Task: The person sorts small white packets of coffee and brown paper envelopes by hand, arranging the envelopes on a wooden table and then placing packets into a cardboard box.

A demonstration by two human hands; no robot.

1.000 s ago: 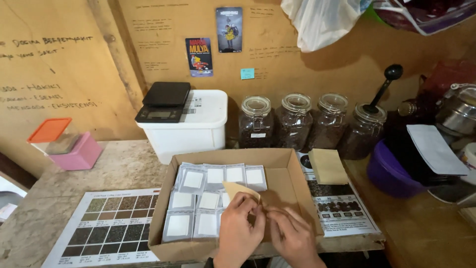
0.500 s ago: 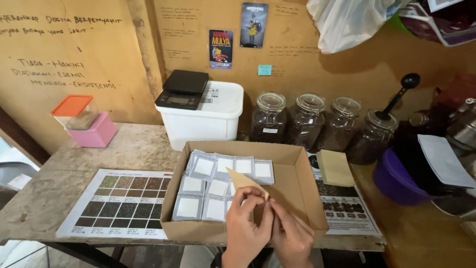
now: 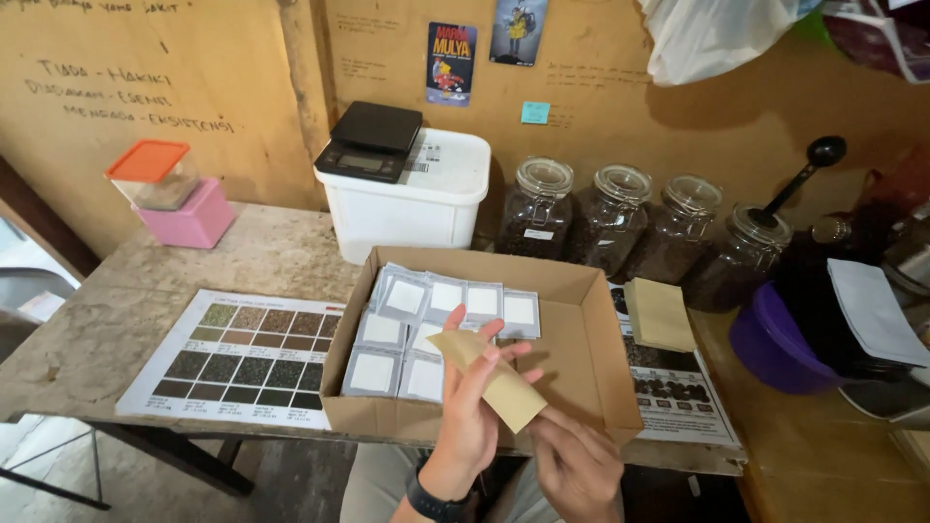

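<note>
My left hand holds a small tan paper pouch tilted above the front of an open cardboard box. My right hand is just below and to the right of it, fingers touching the pouch's lower end. Inside the box lie several silver sachets with white squares, filling its left half. A black watch is on my left wrist.
A printed chart of dark swatches lies left of the box. Behind stand a white tub with a black scale, several glass jars of dark beans, pink and orange-lidded containers, a purple bowl and tan pouches.
The view has shifted right and slightly up. My hands have risen a little with the pouch, and my left fingers now spread over it.
</note>
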